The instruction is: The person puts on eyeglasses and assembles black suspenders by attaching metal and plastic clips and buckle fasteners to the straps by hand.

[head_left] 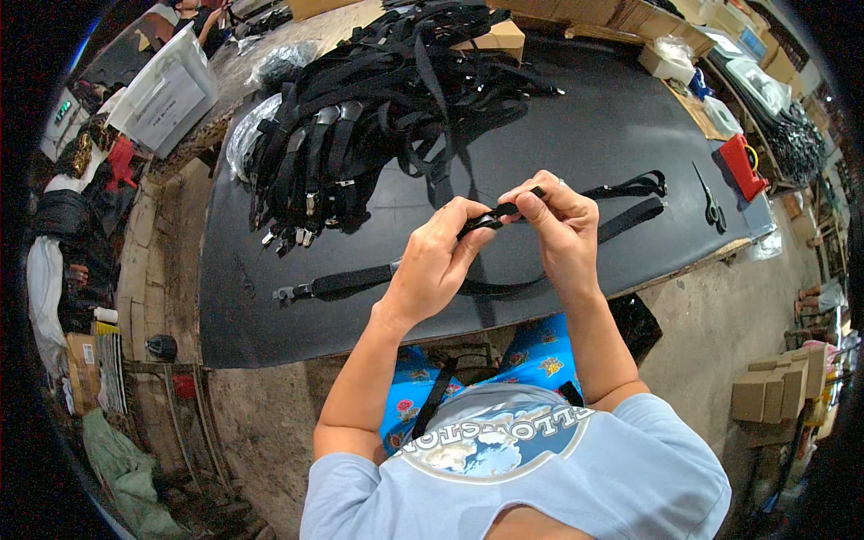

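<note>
My left hand and my right hand meet over the near part of the dark-topped table. Between them a black strap is pinched, with fingers and thumb closed on it from both sides. A small dark fitting seems to sit at the left fingertips; its kind is partly hidden. More strap lies on the table: one length ends at a metal clip on the left, another runs out to the right. Beyond my hands is a large heap of black elastic straps with metal clips.
Black-handled scissors lie at the table's right end, near a red object with a yellow ring. A translucent plastic bin stands at the far left. Cardboard boxes are stacked at right. Another person is at the far left.
</note>
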Tool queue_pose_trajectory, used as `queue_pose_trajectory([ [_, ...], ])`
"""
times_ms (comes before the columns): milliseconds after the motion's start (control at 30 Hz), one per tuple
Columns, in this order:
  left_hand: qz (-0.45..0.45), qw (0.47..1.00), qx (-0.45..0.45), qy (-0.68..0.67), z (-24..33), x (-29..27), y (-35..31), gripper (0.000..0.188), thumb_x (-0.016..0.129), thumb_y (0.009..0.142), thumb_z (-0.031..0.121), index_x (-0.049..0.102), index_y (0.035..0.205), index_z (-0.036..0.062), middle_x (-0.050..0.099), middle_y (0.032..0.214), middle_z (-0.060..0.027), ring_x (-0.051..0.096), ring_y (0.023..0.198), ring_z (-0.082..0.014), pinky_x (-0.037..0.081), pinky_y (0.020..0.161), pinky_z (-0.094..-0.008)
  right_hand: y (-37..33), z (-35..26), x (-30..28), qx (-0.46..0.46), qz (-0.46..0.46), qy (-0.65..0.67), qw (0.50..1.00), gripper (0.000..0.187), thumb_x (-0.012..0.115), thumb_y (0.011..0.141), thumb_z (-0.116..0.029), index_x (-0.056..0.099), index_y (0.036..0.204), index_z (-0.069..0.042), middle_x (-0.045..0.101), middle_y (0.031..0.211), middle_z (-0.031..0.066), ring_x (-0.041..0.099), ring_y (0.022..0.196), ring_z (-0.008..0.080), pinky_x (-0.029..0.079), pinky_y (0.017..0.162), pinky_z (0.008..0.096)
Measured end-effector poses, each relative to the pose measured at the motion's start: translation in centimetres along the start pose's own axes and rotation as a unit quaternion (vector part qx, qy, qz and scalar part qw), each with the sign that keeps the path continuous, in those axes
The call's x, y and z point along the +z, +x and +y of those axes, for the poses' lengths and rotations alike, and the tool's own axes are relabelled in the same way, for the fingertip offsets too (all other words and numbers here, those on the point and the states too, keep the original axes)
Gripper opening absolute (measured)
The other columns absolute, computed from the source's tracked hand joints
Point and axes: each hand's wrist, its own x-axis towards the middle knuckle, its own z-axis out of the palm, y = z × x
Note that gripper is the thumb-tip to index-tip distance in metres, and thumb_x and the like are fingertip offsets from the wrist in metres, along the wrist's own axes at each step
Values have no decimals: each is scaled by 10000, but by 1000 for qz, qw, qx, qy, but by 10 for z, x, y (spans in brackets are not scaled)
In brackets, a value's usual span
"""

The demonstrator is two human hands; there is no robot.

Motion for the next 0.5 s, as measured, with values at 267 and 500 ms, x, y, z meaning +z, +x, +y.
queue_pose_trajectory([
  [267,10,1000,2,10,-1,9,-2,152,607,901,85,559,1015,-5,599,852,-152,595,802,-325,464,684,-384,-4,2,-5,-1,-5,-56,998,90,655,878,-40,725,881,17,598,777,35,574,743,96,480,665,220],
  [500,51,996,53,42,-2,19,-8,142,592,899,65,562,1018,-9,591,909,-165,569,852,-342,452,749,-398,-9,3,-5,14,-1,-27,1000,110,648,894,-63,716,867,19,615,798,42,592,750,101,490,677,228],
])
